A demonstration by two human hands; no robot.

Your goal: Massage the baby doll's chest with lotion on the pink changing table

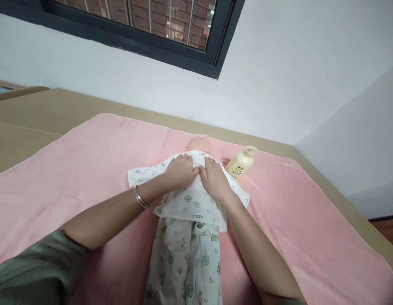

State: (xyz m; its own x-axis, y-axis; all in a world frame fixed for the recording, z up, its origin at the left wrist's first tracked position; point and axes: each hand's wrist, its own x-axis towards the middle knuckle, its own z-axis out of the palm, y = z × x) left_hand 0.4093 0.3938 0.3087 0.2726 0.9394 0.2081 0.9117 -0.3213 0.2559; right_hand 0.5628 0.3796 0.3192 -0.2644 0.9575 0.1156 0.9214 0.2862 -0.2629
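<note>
While a pink terry blanket covers the beige bed, a baby doll in white printed cotton clothes lies face-up; left hand and right hand rest flat, unclenched, on its chest, beside a cream pump bottle

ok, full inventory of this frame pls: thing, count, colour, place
doll: 1, pale bald head, lying on the towel, centre
top: 1, white with green print, on the doll's torso
trousers: 1, same print, on the doll's legs
towel: 1, pink, spread over the tan surface
pump bottle: 1, cream, lying right of the doll's head
window: 1, dark frame, top of wall
bracelet: 1, silver, left wrist
left hand: flat on the top
right hand: flat on the top
</note>
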